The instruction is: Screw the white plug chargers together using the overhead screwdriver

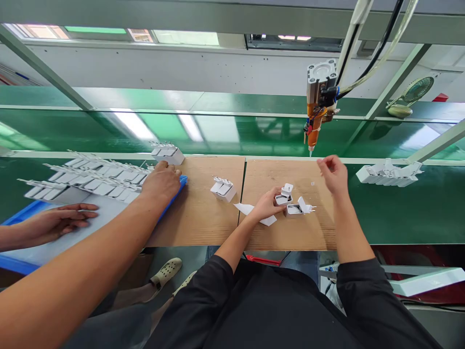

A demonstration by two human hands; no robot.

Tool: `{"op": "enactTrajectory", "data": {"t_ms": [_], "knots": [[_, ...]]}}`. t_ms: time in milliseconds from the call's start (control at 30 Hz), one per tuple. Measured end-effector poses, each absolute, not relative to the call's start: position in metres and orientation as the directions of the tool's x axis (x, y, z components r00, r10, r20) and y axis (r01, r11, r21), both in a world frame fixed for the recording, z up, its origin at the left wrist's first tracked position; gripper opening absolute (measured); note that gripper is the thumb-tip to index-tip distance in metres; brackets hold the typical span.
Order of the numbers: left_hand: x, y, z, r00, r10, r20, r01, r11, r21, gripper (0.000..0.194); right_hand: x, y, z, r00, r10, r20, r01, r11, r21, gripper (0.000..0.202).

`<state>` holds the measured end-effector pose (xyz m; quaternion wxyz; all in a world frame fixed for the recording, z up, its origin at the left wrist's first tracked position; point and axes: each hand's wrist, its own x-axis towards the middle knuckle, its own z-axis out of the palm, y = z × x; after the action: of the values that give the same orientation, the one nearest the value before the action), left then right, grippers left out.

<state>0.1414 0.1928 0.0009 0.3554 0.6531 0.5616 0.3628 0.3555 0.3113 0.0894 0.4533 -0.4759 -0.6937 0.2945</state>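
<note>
My left hand [268, 204] is closed on a small white charger housing [283, 199] on the cardboard; its inside shows and its plug part [286, 189] stands up at the back. Just right of it lies a second opened white charger housing [293, 209], its plug part [305, 206] tipped to the right. A white paper sheet [268, 221] lies partly under my left hand and wrist. My right hand [333, 174] is raised over the back right of the cardboard, fingers curled and pinched together; whatever they hold, if anything, cannot be made out.
A dispensing nozzle [313, 138] hangs behind the cardboard [196, 218]. White chargers [223, 189] stand mid-board, more [390, 173] at right. At left, a co-worker's hands [162, 182] are at a blue tray [22, 261] with rows of chargers [105, 177]. A fan [417, 90] stands behind.
</note>
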Motion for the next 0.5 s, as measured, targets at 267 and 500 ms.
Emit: {"op": "enactTrajectory", "data": {"t_ms": [267,500], "knots": [[0.138,0.206,-0.007,0.213,0.975,0.066,0.227,-0.115,0.967,0.078,0.331,0.358,0.144,-0.424,0.683,0.596,0.176,0.707,-0.685,0.066],[0.139,0.211,0.003,0.23,0.971,0.062,0.39,-0.15,0.909,0.056,0.311,0.342,0.14,-0.404,0.662,0.632,0.127,0.725,-0.677,0.057]]}}
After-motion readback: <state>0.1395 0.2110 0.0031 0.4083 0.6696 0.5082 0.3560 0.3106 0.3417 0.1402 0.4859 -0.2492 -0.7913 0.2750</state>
